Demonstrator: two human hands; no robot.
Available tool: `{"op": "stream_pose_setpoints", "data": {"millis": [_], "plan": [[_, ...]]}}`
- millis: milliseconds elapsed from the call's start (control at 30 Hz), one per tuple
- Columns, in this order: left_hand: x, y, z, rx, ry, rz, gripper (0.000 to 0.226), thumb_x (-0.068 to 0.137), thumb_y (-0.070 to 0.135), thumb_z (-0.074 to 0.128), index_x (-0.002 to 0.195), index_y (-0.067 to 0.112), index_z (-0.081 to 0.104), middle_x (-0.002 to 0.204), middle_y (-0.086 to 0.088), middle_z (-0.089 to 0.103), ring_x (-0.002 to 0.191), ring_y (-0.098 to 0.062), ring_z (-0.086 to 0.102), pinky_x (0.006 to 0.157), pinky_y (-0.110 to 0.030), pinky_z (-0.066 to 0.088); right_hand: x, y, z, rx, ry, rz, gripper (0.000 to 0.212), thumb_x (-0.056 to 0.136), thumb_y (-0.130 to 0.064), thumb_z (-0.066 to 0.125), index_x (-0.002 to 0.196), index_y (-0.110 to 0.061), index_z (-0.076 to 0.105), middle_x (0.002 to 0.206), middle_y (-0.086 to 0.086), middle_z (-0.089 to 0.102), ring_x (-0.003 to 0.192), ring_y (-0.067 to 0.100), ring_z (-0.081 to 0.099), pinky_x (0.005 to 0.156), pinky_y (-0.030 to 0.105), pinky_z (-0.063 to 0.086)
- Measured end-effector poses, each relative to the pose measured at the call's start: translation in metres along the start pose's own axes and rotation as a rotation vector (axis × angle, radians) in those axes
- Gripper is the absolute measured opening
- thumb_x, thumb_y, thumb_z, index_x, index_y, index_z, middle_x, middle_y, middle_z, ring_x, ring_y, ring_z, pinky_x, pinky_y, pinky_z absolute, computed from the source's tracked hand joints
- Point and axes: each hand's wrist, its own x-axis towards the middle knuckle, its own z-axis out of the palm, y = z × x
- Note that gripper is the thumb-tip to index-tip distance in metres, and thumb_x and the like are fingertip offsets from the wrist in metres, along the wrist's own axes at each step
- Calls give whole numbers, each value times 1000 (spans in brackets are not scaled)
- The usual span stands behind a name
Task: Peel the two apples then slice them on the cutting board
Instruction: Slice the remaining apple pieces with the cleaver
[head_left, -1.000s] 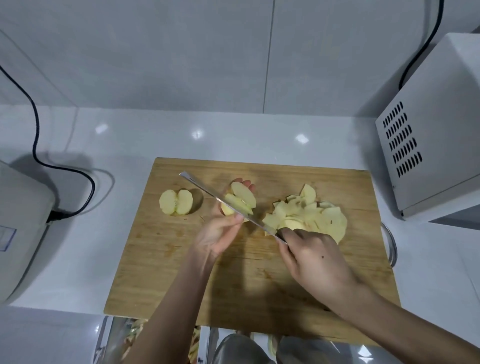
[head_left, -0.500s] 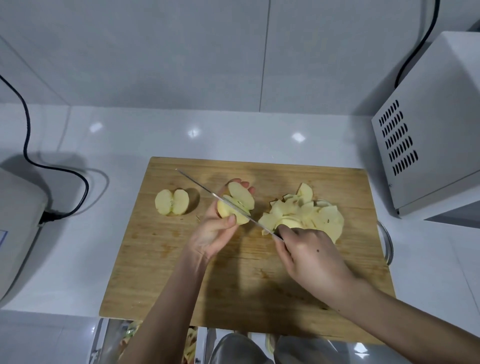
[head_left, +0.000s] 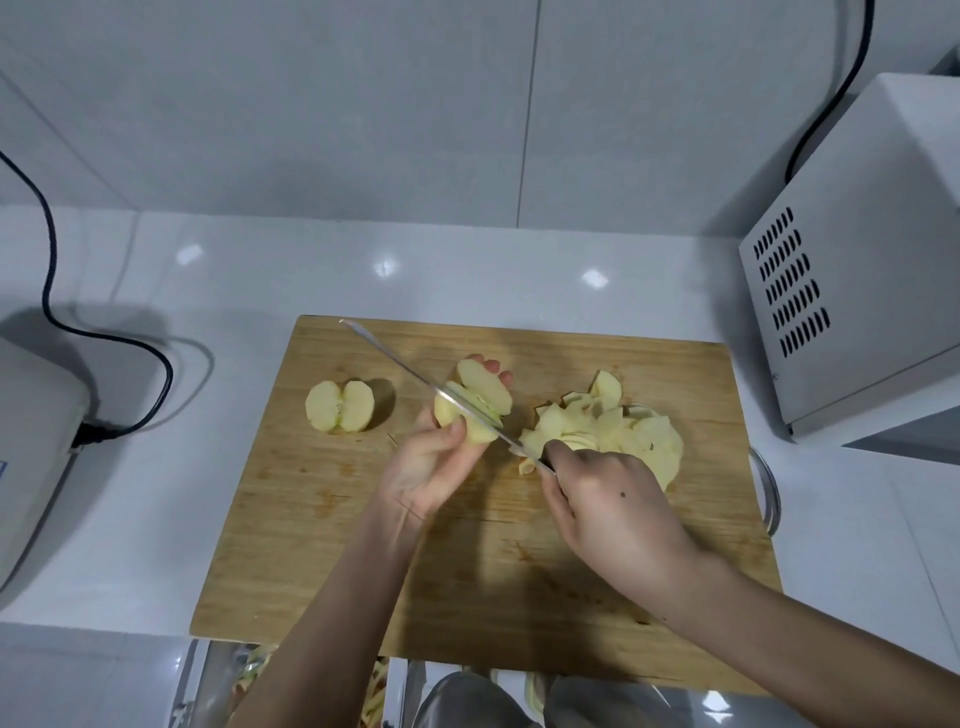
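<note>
The peeled apple piece (head_left: 483, 387) is mid-frame over the cutting board (head_left: 322, 519), and its long axis seems to run lower left to upper right. My left hand (head_left: 423, 467), the nearer one, holds it from below with fingers curled round it. My right hand (head_left: 608, 499), lower right, is clenched on the knife (head_left: 400, 364) — its blade lies across the piece, tip toward the upper left. The cut slices (head_left: 623, 436) lie just right — another half (head_left: 339, 406) lies left.
</note>
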Motion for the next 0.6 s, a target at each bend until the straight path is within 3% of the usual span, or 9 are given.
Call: {"op": "stream_pose_setpoints", "data": {"millis": [67,200,300,367,500,600], "plan": [[0,-3,1,-98,-12,-23,72,46,9,94,113,3,68,117,-13,66,115,-28,60,103,-43,42,0,0,1,-20,5,-5,25,56,-4,83,69,-6,62,38,-1,41,35,14,19,32,21,18],[-3,-3,4,74,42,22,72,37,11,96,105,8,72,109,-10,70,108,-24,64,98,-37,48,-1,0,4,-28,-1,19,26,56,-5,84,69,-7,62,38,-1,43,31,15,25,31,22,21],[-3,-3,5,168,121,41,87,29,11,98,109,7,64,103,-11,70,104,-24,64,96,-35,49,-3,2,7,-31,5,37,25,57,-6,84,68,-8,62,38,-2,44,31,12,26,32,21,20],[-2,-4,6,144,106,58,77,31,10,97,104,9,71,102,-10,70,104,-23,65,94,-35,51,-3,0,7,-52,4,37,25,56,-5,85,68,-8,64,39,-3,44,29,12,33,33,20,20],[0,-6,5,132,109,81,70,33,13,97,99,12,75,104,-8,70,106,-22,65,89,-33,53,1,-3,7,-73,-5,51,28,53,-4,86,63,-11,60,38,-4,42,35,9,21,31,20,21],[-3,-6,3,128,195,89,80,27,15,98,102,9,71,106,-9,69,106,-23,64,92,-34,52,4,-7,7,-84,-28,55,31,49,-3,87,60,-11,59,38,-4,40,34,9,19,31,20,20]]}}
